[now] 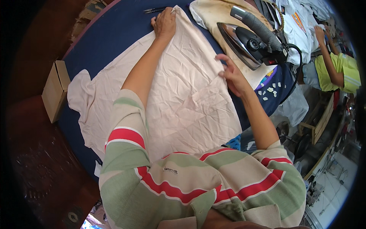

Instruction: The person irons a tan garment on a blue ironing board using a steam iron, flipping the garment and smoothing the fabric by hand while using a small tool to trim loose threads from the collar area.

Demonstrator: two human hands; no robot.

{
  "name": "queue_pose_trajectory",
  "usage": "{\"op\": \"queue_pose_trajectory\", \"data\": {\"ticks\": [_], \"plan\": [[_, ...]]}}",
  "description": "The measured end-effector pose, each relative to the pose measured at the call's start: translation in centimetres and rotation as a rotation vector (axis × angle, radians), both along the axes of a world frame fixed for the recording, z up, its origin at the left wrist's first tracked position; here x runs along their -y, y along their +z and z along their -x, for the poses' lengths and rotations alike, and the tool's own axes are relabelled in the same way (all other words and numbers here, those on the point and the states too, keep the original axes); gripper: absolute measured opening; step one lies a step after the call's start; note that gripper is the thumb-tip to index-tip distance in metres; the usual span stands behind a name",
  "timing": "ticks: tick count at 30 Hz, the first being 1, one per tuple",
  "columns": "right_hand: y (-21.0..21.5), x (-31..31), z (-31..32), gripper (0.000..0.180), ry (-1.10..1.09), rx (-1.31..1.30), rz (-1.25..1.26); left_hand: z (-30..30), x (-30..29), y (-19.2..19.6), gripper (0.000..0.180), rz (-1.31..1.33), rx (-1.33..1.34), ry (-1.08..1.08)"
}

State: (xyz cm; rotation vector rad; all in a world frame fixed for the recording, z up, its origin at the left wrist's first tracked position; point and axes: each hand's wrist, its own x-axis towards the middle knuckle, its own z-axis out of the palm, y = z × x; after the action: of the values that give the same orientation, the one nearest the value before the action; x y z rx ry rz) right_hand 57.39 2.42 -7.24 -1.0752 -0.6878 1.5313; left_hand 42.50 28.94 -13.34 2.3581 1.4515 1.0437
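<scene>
A wrinkled pale pink cloth garment [179,87] lies spread over the dark blue padded table, its creases showing most in the middle. At its far corner my left hand [164,24] is closed on the fabric, fingers bent over the edge. My right hand [235,78] is at the garment's right edge with fingers apart; whether a fingertip touches the cloth I cannot tell. Beyond that hand, an electric iron [249,40] with a wrapped grey handle rests on a scorched, cream-coloured pad [213,19]. Dark thread snips [154,10] lie beside my left hand.
Small white scraps [270,90] dot the blue table cover [110,45] at the right. The iron's black cord [300,65] hangs over that side. A cardboard box [55,91] stands at the left edge. White shirts [295,30] and another person in a yellow top [335,70] are far right.
</scene>
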Motion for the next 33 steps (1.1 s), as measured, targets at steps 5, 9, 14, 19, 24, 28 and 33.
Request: {"op": "queue_pose_trajectory", "data": {"ticks": [5, 9, 14, 19, 24, 28, 33], "plan": [[0.7, 2.0, -0.3, 0.023, 0.133, 1.06, -0.058, -0.2, 0.4, 0.9, 0.032, 0.055, -0.305, -0.036], [2.0, 3.3, 1.2, 0.023, 0.013, 1.4, 0.007, 2.8, 3.6, 2.3, 0.039, -0.137, -0.126, 0.049], [1.3, 1.0, 2.2, 0.027, -0.123, 1.391, -0.41, 14.8, 16.7, 4.2, 0.041, 0.039, -0.099, -0.073], [0.6, -5.2, 8.9, 0.041, 0.268, 1.509, -0.757, 31.0, 26.4, 2.4, 0.044, 0.193, -0.288, 0.298], [-4.6, -12.3, 5.6, 0.053, 0.166, 1.988, -0.348, 45.5, 27.6, 3.5, 0.052, 0.518, -0.525, 0.979], [-3.2, -13.1, 9.7, 0.052, 0.253, 1.832, -0.853, 47.4, 27.7, 3.5, 0.046, 0.209, -0.422, 1.076], [-5.1, -18.1, 7.9, 0.059, 0.35, 2.018, -0.423, 52.1, 25.3, 2.4, 0.03, 0.531, -0.374, 0.981]]}}
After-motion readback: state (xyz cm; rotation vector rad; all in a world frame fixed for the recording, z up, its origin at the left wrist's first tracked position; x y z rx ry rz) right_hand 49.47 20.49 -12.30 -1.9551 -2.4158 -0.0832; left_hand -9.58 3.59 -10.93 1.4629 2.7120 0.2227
